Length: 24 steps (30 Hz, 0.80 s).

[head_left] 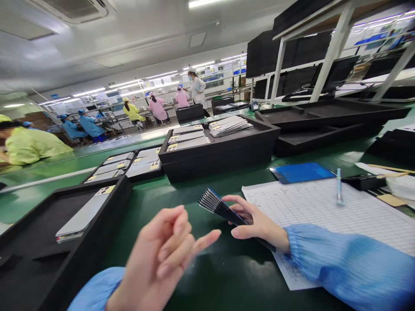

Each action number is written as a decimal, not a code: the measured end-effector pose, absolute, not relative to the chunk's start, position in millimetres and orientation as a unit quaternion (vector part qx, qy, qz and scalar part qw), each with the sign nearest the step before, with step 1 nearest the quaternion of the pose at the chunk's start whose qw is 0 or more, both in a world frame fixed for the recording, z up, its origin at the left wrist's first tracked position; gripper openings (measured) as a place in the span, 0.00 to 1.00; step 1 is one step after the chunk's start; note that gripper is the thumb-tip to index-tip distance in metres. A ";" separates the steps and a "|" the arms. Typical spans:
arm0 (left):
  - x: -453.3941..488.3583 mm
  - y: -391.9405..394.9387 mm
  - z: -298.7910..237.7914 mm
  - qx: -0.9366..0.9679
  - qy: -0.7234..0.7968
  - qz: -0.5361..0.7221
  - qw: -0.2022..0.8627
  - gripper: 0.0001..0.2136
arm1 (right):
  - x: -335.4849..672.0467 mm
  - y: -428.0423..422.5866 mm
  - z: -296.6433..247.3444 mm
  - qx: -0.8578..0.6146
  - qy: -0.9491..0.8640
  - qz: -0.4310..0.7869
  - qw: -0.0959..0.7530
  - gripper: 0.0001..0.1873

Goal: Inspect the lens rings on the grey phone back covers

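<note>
Near-left black tray (pixel 121 205): one short stack of silver panels (pixel 86 211), yellow patch with dark circles at the far end. Middle black tray (pixel 220 157), deeper-walled – silver stacks along its left side, a loose fanned pile (pixel 228 125) to the right. Low tray (pixel 145 176) between these two, more silver stacks in it. Black trays (pixel 327 113) piled one on another at right rear.

Right hand (pixel 256 222) clamped on a fanned batch of dark thin panels (pixel 223 210), tilted above the green worktop (pixel 201 276); hand hides its lower part. Left hand (pixel 162 255) beside it, fingers curled, little finger out – cannot tell whether thumb and fingertips meet.

Gridded sheet (pixel 292 203) partly under the right sleeve (pixel 353 259); pen (pixel 339 188) on it, blue panel (pixel 303 172) at its far edge.
</note>
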State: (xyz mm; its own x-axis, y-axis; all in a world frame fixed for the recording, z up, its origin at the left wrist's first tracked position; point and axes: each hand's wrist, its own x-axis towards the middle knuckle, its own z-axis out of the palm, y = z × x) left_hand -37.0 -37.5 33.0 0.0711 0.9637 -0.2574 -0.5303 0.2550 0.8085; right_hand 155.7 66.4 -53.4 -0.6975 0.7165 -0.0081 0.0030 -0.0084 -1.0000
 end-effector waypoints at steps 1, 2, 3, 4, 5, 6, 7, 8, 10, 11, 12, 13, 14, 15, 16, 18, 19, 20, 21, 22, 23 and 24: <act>-31.4 -31.9 31.5 0.233 0.384 0.541 0.711 0.18 | 155.7 66.3 -53.7 -0.277 -0.651 0.652 0.273 0.37; -26.3 -27.4 28.5 0.199 0.366 0.532 0.737 0.18 | 155.6 66.2 -53.9 -0.276 -0.654 0.650 0.271 0.37; -22.1 -24.2 24.9 0.175 0.355 0.523 0.755 0.18 | 155.7 66.0 -54.1 -0.276 -0.657 0.648 0.269 0.37; -19.3 -22.1 21.2 0.166 0.355 0.517 0.761 0.18 | 155.7 65.9 -54.1 -0.276 -0.658 0.647 0.267 0.37; -17.7 -21.0 18.1 0.163 0.356 0.516 0.762 0.18 | 155.9 65.8 -54.1 -0.276 -0.659 0.648 0.266 0.37; -17.2 -20.6 15.8 0.164 0.355 0.516 0.762 0.18 | 156.0 65.8 -53.9 -0.276 -0.659 0.648 0.264 0.37; -17.6 -20.7 14.4 0.166 0.354 0.517 0.761 0.18 | 156.2 65.7 -53.6 -0.276 -0.658 0.650 0.263 0.37; -18.6 -20.9 13.8 0.169 0.353 0.518 0.761 0.18 | 156.4 65.5 -53.2 -0.277 -0.657 0.651 0.260 0.37; -20.7 -21.4 14.2 0.175 0.354 0.513 0.762 0.18 | 156.8 65.2 -52.1 -0.279 -0.655 0.655 0.254 0.37; -21.4 -21.5 14.8 0.178 0.357 0.509 0.763 0.18 | 157.0 65.0 -51.6 -0.280 -0.654 0.656 0.251 0.37; -21.7 -21.6 15.4 0.180 0.361 0.504 0.764 0.18 | 157.1 64.7 -51.1 -0.281 -0.654 0.656 0.250 0.38; -21.5 -21.6 16.0 0.184 0.364 0.500 0.764 0.18 | 157.2 64.5 -50.6 -0.282 -0.655 0.656 0.249 0.38; -20.9 -21.6 16.5 0.191 0.370 0.497 0.761 0.18 | 157.2 64.3 -50.3 -0.283 -0.656 0.654 0.250 0.38; -20.0 -21.6 17.0 0.205 0.382 0.496 0.752 0.18 | 157.2 64.3 -50.2 -0.285 -0.657 0.651 0.251 0.38; -19.1 -21.6 17.4 0.230 0.403 0.492 0.737 0.17 | 157.2 64.2 -50.2 -0.286 -0.659 0.649 0.251 0.38; -17.6 -21.2 18.1 0.313 0.466 0.474 0.678 0.12 | 156.9 64.5 -50.6 -0.284 -0.661 0.647 0.253 0.37; -17.3 -20.9 18.3 0.364 0.499 0.451 0.645 0.08 | 156.7 64.6 -50.9 -0.282 -0.661 0.647 0.255 0.37; -17.3 -20.6 18.5 0.415 0.521 0.420 0.617 0.04 | 156.4 64.8 -51.3 -0.280 -0.661 0.647 0.259 0.37; -17.7 -20.3 18.7 0.461 0.528 0.380 0.603 0.07 | 156.1 64.8 -51.5 -0.279 -0.659 0.647 0.262 0.37; -18.3 -20.1 18.9 0.498 0.521 0.344 0.602 0.12 | 155.8 64.8 -51.6 -0.280 -0.658 0.646 0.265 0.37; -19.0 -20.0 19.2 0.528 0.499 0.316 0.611 0.17 | 155.5 64.8 -51.5 -0.282 -0.657 0.645 0.267 0.36; -19.8 -20.1 19.6 0.550 0.465 0.301 0.625 0.21 | 155.3 64.6 -51.4 -0.284 -0.657 0.645 0.269 0.36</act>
